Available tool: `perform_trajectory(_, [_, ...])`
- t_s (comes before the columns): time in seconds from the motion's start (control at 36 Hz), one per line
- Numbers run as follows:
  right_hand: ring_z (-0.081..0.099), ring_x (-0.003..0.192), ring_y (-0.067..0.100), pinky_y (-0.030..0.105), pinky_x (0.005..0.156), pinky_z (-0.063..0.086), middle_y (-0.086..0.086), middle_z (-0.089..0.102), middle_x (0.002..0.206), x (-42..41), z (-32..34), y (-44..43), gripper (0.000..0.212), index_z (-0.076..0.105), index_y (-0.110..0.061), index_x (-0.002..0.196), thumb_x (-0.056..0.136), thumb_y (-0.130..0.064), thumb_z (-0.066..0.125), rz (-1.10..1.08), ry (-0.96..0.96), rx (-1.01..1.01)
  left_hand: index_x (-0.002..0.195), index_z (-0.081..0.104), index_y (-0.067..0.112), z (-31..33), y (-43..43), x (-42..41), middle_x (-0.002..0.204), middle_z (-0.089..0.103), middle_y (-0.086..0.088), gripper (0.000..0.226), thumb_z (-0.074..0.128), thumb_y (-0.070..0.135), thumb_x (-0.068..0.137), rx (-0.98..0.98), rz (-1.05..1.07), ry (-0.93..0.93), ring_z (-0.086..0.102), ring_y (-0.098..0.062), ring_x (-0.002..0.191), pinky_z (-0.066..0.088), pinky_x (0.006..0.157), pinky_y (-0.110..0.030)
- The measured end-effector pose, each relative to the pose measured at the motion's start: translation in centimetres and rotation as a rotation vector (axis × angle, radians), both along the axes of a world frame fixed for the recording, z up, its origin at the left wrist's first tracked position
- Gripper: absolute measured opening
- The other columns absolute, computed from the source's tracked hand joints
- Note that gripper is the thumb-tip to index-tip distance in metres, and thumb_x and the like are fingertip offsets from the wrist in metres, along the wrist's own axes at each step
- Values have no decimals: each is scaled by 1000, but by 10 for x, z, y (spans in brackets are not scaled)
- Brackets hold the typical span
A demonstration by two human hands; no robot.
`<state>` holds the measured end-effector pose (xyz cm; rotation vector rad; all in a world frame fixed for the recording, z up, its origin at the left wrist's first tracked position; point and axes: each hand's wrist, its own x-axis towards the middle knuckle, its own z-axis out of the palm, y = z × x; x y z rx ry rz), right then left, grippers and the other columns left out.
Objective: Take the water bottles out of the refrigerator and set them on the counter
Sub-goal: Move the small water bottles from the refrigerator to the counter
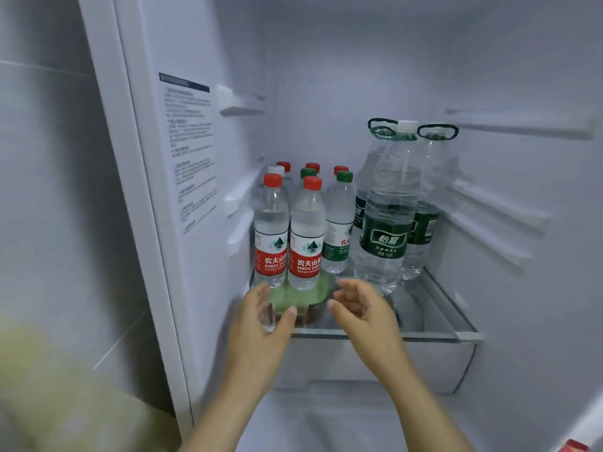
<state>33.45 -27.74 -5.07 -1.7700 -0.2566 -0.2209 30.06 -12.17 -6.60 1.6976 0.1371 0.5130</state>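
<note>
Several small water bottles stand on the refrigerator's glass shelf (434, 321). At the front are two with red caps and red labels, one on the left (271, 233) and one beside it (306, 236); a green-capped bottle (339, 223) stands to their right. Three large green-labelled bottles stand further right, the nearest (386, 216) in front. My left hand (261, 318) and my right hand (362, 305) reach in just below the front bottles, fingers relaxed, palms facing each other, holding nothing.
A pale green lid (303, 296) of something under the glass shows between my hands. The fridge's left wall (192, 151) carries a printed label and shelf rails. Shelf rails (496, 203) line the right wall. A drawer (375, 363) sits under the shelf.
</note>
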Motion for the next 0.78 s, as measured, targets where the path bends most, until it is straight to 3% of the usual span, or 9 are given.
perform_trajectory(0.06, [63, 95, 6, 18, 81, 51, -12, 65, 99, 11, -1, 2, 29, 57, -33, 103, 86, -11, 68, 8, 1, -10, 119, 44, 32, -2, 0, 13, 106, 49, 30, 52, 70, 7, 83, 10, 16, -16, 50, 16, 97, 39, 88, -13])
perform_trajectory(0.11, [63, 97, 6, 15, 80, 49, -13, 64, 100, 24, -2, 3, 30, 56, -34, 101, 86, -10, 68, 7, 6, -13, 119, 42, 33, -4, 0, 27, 106, 50, 31, 54, 70, 5, 83, -4, 27, -22, 51, 24, 91, 38, 81, -4])
perform_trajectory(0.14, [62, 98, 5, 13, 78, 48, -12, 63, 102, 31, -2, 4, 30, 56, -31, 105, 87, -11, 68, 5, 8, -14, 124, 43, 32, -5, 0, 33, 110, 54, 26, 57, 72, 8, 81, -10, 36, -16, 53, 21, 95, 40, 83, -6])
perform_trajectory(0.22, [59, 96, -3, 8, 70, 48, -16, 61, 103, 51, -6, 6, 31, 54, -32, 108, 88, -13, 67, 23, 12, -37, 131, 43, 38, -8, 1, 51, 119, 57, 17, 67, 71, 28, 71, -5, 81, 5, 58, -5, 112, 47, 96, -30])
perform_trajectory(0.28, [58, 97, -3, 12, 76, 48, -18, 60, 103, 62, -9, 8, 32, 52, -40, 100, 88, -14, 67, 41, 13, -47, 129, 43, 43, -10, 1, 59, 116, 57, 17, 64, 72, 24, 74, 14, 110, 9, 58, -10, 111, 49, 97, -38])
perform_trajectory(0.33, [59, 100, 1, 21, 85, 49, -17, 61, 105, 75, -11, 9, 33, 51, -41, 100, 88, -15, 67, 37, 19, -60, 133, 44, 35, -11, 0, 67, 122, 57, 12, 63, 72, 16, 80, 33, 136, -3, 57, -12, 113, 49, 98, -42])
perform_trajectory(0.47, [58, 100, 3, 31, 90, 52, -13, 60, 105, 94, -15, 14, 38, 50, -29, 118, 87, -19, 68, 31, 24, -97, 137, 45, 23, -16, 0, 86, 131, 57, 3, 63, 72, 14, 81, 65, 209, -33, 56, -16, 119, 48, 101, -46])
perform_trajectory(0.61, [55, 108, 8, 28, 93, 47, -10, 55, 115, 102, -23, 18, 53, 45, -26, 131, 85, -22, 71, 32, 42, -94, 142, 38, 23, -21, -4, 95, 140, 50, 0, 70, 72, 16, 81, 93, 243, -26, 49, -18, 128, 44, 105, -47])
perform_trajectory(0.78, [51, 112, 8, 23, 94, 40, -12, 50, 120, 111, -31, 21, 64, 41, -26, 137, 83, -25, 74, 40, 35, -107, 144, 35, 23, -24, -3, 103, 142, 48, 3, 74, 73, 16, 80, 123, 254, -23, 48, -15, 128, 43, 106, -37])
